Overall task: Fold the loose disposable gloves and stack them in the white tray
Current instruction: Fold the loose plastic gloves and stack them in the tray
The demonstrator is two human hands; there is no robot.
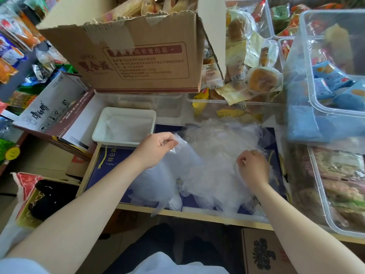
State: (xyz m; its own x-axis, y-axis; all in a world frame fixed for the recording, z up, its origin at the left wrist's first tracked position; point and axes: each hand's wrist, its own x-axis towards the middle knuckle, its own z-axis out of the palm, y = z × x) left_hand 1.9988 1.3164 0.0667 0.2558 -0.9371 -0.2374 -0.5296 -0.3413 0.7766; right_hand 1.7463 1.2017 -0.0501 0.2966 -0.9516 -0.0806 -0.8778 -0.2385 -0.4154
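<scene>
A heap of loose clear disposable gloves lies on a dark blue box lid in front of me. My left hand pinches the edge of one clear glove and holds it stretched above the heap. My right hand rests on the right side of the heap with its fingers curled, pinching glove film. The white tray stands just behind my left hand, with thin clear film lying inside it.
A big cardboard box stands behind the tray. Clear bins of packaged snacks crowd the right side and back. A white carton leans at the left. A black and red bag sits at lower left.
</scene>
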